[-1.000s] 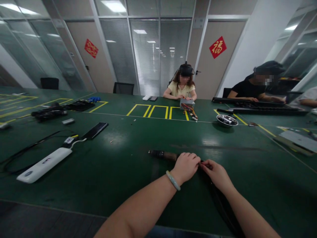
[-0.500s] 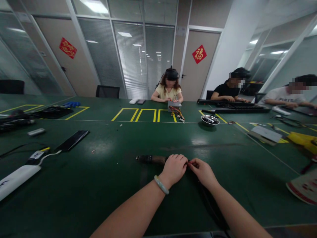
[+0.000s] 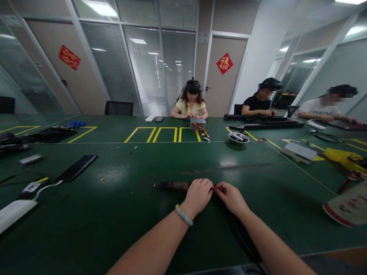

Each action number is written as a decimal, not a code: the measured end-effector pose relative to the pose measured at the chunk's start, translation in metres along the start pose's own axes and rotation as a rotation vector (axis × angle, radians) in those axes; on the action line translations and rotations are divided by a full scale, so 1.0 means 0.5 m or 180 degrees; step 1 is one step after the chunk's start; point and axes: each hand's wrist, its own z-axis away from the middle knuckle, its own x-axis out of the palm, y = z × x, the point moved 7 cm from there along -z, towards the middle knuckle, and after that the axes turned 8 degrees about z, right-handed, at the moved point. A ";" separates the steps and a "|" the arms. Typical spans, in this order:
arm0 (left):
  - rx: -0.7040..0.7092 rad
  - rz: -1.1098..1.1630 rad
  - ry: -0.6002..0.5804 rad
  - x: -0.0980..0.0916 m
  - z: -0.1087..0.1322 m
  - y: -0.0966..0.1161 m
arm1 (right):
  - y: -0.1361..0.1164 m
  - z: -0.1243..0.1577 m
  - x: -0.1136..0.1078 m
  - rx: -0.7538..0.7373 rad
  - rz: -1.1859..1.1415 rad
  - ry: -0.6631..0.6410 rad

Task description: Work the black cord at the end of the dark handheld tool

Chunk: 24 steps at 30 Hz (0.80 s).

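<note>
A slim cylindrical tool (image 3: 172, 186) lies across the green table in front of me, its narrow tip to the left. It has a black, ringed front part and a brownish body; its exact kind does not show. My left hand (image 3: 200, 194), with a pale green bangle at the wrist, is closed over the tool's right end. Close against it, my right hand (image 3: 230, 196) has thumb and forefinger pinched together. Whatever sits between those fingertips is too small and hidden to make out. A thick black cable (image 3: 241, 233) runs from near the hands under my right forearm toward the near edge.
Left lie a phone (image 3: 77, 167) and a white power bank (image 3: 17, 215) with a cable. A metal bowl (image 3: 238, 138) holds small dark parts. On the right are a patterned container (image 3: 348, 204) and a yellow item (image 3: 345, 158). Several people work across the table.
My view has turned slightly right, so the scene sits further left. Both hands keep the same hold, close together at the tool's right end.
</note>
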 end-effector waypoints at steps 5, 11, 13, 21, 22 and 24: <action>0.0012 0.0084 0.0068 -0.004 0.001 0.001 | -0.002 -0.003 0.000 -0.0030 0.0086 0.0031; 0.0035 -0.0040 0.0012 -0.002 0.003 0.001 | -0.012 -0.002 -0.002 -0.0102 0.0183 0.0017; 0.0026 -0.0079 -0.0034 -0.001 0.003 0.001 | -0.015 -0.001 -0.002 -0.0105 0.0240 0.0009; 0.0056 -0.0054 -0.0018 -0.004 0.004 0.003 | -0.018 0.000 -0.002 -0.0113 0.0334 -0.0035; 0.0064 -0.0035 0.0000 -0.004 0.004 0.003 | -0.019 0.000 -0.002 -0.0119 0.0334 -0.0039; 0.0078 0.0005 0.0045 -0.006 0.005 0.004 | -0.021 -0.001 -0.002 -0.0136 0.0325 -0.0047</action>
